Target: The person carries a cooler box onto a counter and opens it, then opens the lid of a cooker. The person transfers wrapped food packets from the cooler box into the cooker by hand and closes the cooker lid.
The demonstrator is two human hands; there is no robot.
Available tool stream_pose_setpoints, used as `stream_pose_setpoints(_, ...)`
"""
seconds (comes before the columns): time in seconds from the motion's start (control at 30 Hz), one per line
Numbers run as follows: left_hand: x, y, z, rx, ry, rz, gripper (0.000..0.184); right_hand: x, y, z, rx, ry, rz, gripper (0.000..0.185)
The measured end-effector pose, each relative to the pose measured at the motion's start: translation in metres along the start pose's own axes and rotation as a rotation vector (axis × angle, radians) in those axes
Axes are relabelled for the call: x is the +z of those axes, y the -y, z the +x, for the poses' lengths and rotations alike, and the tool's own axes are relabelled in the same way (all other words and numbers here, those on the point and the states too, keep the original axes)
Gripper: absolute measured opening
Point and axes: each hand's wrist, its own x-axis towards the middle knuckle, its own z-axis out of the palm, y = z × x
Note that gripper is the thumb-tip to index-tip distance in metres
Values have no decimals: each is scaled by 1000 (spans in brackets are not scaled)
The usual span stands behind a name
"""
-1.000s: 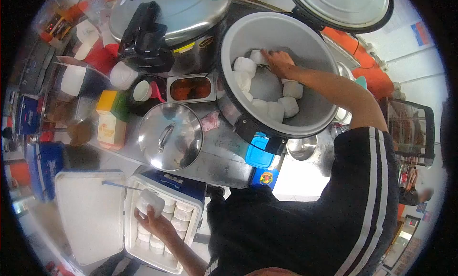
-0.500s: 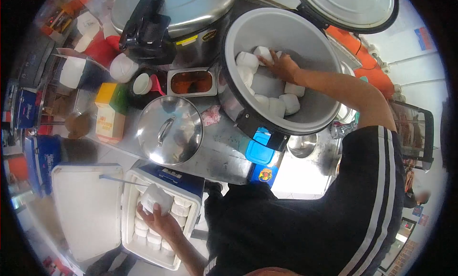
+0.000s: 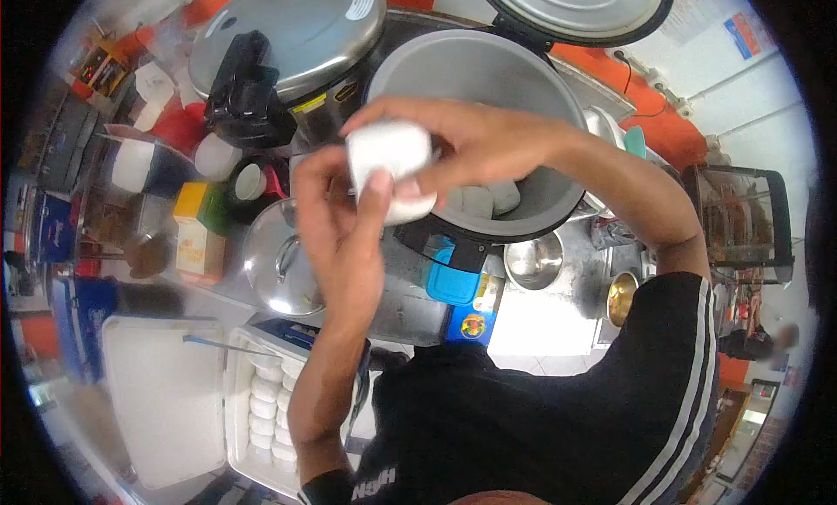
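Observation:
Both hands grip one white, rounded, block-like packet (image 3: 390, 149), held up in front of the large grey-lined cooker (image 3: 506, 78). My left hand (image 3: 340, 235) holds it from the left and below, thumb on its near face. From the right, my right hand (image 3: 466, 147) wraps over the packet's top and side, its thumb pressing the front. Some blur covers the fingers. Behind my right wrist, similar white packets (image 3: 501, 196) sit in the bottom of the cooker, partly hidden. More white packets (image 3: 263, 407) fill the open cooler (image 3: 232, 418) at lower left.
A steel lid (image 3: 272, 274) lies on the counter, partly behind my left hand. Beside it stands a yellow-and-white carton (image 3: 199, 235). A closed cooker (image 3: 288, 34) stands at the back left. Blue-lidded container (image 3: 453, 278) and steel bowl (image 3: 534, 261) sit before the open cooker.
My left hand has brought a white packet up from the cooler to the cooker's front. My right hand has come out of the cooker and now grips that packet too.

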Motion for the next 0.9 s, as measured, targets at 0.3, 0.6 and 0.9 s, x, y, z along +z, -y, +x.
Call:
stream_pose_setpoints(0.3, -94, 30, -80, -155, -77, 157, 44, -37, -211, 5, 651, 219, -258, 66)
stream_pose_setpoints(0.6, -204, 12, -255, -364, -785, 339, 43, 5, -245, 1, 931, 71, 57, 52)
stream_pose_setpoints(0.9, -343, 17, -346, -383, -908, 1069, 36, 28, -42, 23, 270, -346, -682, 44)
